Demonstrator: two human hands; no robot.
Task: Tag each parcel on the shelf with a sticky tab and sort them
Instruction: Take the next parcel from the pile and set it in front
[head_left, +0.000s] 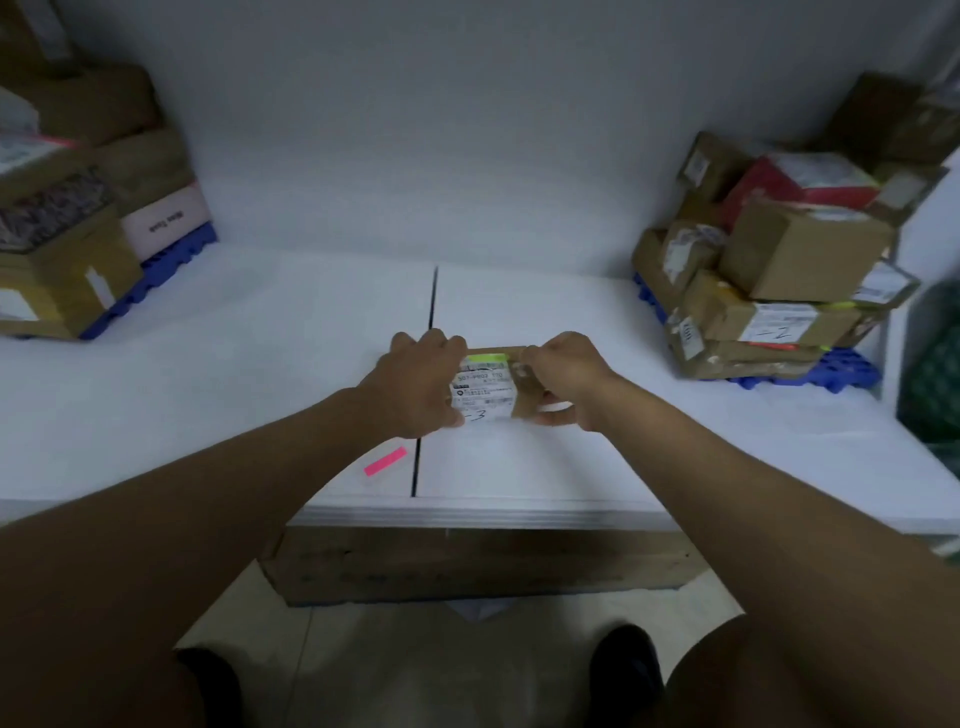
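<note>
A small brown parcel (524, 402) with a white shipping label lies on the white shelf surface (260, 364), near its middle. A green sticky tab (487, 358) runs along the label's top edge. My left hand (415, 384) grips the parcel's left side. My right hand (566, 382) holds its right side, thumb under the near edge and fingertips pinched at the tab's right end. A pink sticky tab (385, 461) lies loose on the surface by my left wrist.
A stack of cardboard parcels (769, 280) sits on a blue pallet (810, 376) at the right. More boxes (67, 208) are piled at the left on another blue pallet. A dark seam (423, 415) splits the surface. A green crate (930, 374) stands far right.
</note>
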